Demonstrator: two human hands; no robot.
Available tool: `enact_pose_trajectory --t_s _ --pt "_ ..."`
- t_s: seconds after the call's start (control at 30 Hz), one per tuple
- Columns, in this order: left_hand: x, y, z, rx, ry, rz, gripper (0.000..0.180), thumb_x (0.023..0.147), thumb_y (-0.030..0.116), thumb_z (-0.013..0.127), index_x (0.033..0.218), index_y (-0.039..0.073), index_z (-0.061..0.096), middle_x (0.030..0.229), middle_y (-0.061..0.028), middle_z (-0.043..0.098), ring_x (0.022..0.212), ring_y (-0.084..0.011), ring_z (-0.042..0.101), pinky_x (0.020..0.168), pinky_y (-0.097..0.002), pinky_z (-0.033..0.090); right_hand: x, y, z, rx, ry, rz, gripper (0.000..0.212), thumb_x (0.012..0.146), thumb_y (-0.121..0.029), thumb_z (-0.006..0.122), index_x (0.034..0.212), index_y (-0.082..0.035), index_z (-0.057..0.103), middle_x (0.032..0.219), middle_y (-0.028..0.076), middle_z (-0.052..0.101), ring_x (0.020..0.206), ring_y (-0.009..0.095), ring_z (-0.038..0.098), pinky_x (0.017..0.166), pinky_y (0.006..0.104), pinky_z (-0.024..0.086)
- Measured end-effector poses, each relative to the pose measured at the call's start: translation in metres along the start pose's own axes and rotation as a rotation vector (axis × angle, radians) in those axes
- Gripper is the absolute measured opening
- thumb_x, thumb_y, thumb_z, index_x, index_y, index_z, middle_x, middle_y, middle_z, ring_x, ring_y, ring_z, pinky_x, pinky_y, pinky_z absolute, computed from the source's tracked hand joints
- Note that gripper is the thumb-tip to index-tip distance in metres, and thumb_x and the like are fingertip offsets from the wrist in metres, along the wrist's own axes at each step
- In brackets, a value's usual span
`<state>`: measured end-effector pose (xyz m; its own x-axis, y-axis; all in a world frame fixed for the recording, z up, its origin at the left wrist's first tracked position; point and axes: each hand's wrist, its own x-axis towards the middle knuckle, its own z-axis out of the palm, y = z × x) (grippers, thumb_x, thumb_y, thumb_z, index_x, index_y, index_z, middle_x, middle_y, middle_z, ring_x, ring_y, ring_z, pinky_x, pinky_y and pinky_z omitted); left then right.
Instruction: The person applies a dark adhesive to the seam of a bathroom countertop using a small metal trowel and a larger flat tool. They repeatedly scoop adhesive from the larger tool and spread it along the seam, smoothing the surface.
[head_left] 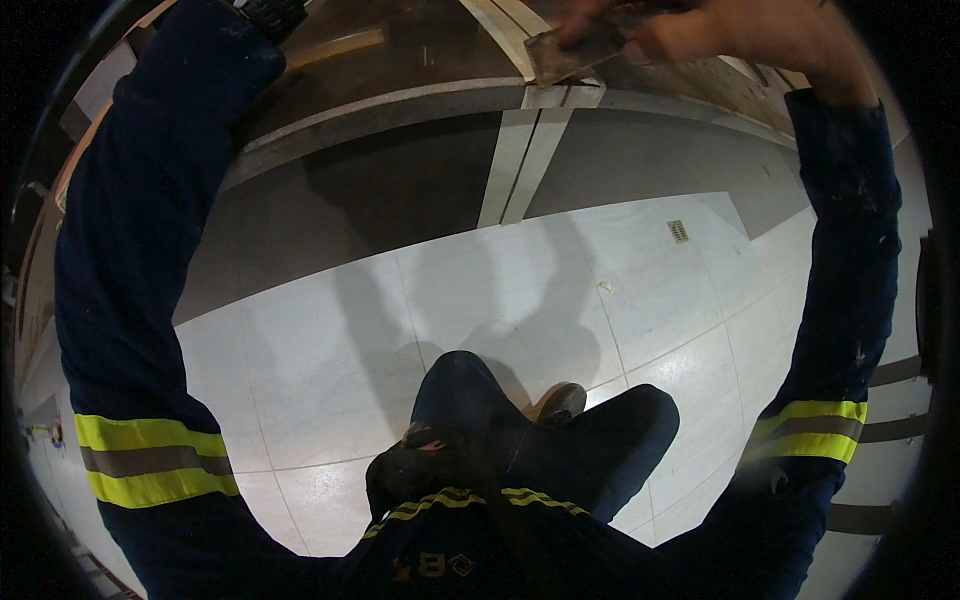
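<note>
Across the top right reaches my right hand, its fingers closed on a flat, smeared scraper blade. The blade's tip rests at the edge of a dark, glossy countertop, over a joint lined on both sides with pale masking tape. The tape carries on over the front edge and down the dark front panel, with a thin dark line between its strips. My left sleeve runs up to the top left, ending at a dark band like a watch; the left hand lies beyond the picture's edge.
Below the panel spreads a pale tiled floor with a small drain grate and a small light scrap. My bent legs and a shoe are close beneath. Shadows fall over the tiles.
</note>
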<state>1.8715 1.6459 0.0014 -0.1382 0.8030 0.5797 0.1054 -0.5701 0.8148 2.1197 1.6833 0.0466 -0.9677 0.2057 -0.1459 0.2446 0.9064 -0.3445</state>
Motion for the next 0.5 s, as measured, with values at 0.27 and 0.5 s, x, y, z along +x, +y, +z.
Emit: enact_pose_trajectory --t_s 0.27,0.5 --pt "0.009 -0.002 -0.006 0.014 0.0 -0.049 0.025 0.106 0.022 0.057 0.117 0.001 0.067 0.104 -0.0073 0.075 0.087 -0.0137 0.074 0.079 -0.0282 0.062 -0.001 -0.013 -0.007 0.03 -0.056 0.145 0.04 0.086 -0.008 0.07 0.125 0.001 0.072 0.107 0.01 0.076 0.087 0.014 0.068 0.083 0.0256 0.055" --pt "0.009 -0.008 -0.003 -0.063 -0.02 -0.114 0.027 0.107 0.021 0.056 0.116 -0.001 0.067 0.104 -0.0082 0.075 0.087 -0.0158 0.074 0.078 -0.0289 0.062 -0.004 -0.001 -0.005 0.062 -0.073 0.169 0.041 0.089 -0.01 0.07 0.128 0.001 0.07 0.101 0.01 0.076 0.082 0.012 0.065 0.076 0.0237 0.053"
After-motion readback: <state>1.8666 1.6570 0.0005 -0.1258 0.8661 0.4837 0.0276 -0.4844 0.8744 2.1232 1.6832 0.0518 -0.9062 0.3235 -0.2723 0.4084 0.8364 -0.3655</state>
